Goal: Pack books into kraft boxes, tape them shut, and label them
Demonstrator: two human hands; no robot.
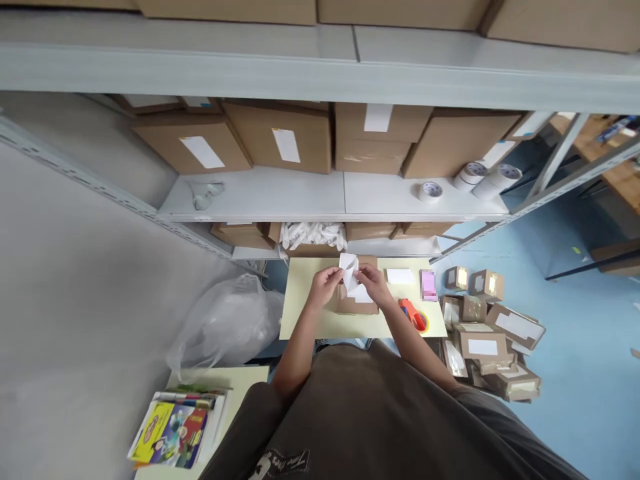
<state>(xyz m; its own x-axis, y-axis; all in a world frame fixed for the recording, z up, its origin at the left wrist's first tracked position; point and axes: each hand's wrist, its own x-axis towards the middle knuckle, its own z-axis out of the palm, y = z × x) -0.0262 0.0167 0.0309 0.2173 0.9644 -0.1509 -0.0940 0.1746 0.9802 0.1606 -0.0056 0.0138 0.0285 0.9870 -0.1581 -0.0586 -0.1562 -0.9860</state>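
Over a pale yellow table (300,323), my left hand (325,287) pinches the left edge of a white paper sheet (349,268). The sheet's right edge is pinched by my right hand (374,284). It is bent, with a fold or a parted layer between my fingers; which of these I cannot tell. Below the sheet lies a brown cardboard box (347,307) with a white patch on its top, partly covered by my hands. To the right of my right hand are an orange tape dispenser (413,314), a stack of white paper (400,276) and a pink-purple item (429,285).
Grey shelves (280,193) with cardboard boxes stand ahead, with tape rolls (431,192) and an open box of white pieces (313,235) on them. Labelled parcels (483,347) are piled on the floor at right. A clear plastic bag (225,320) and books (173,433) are at left.
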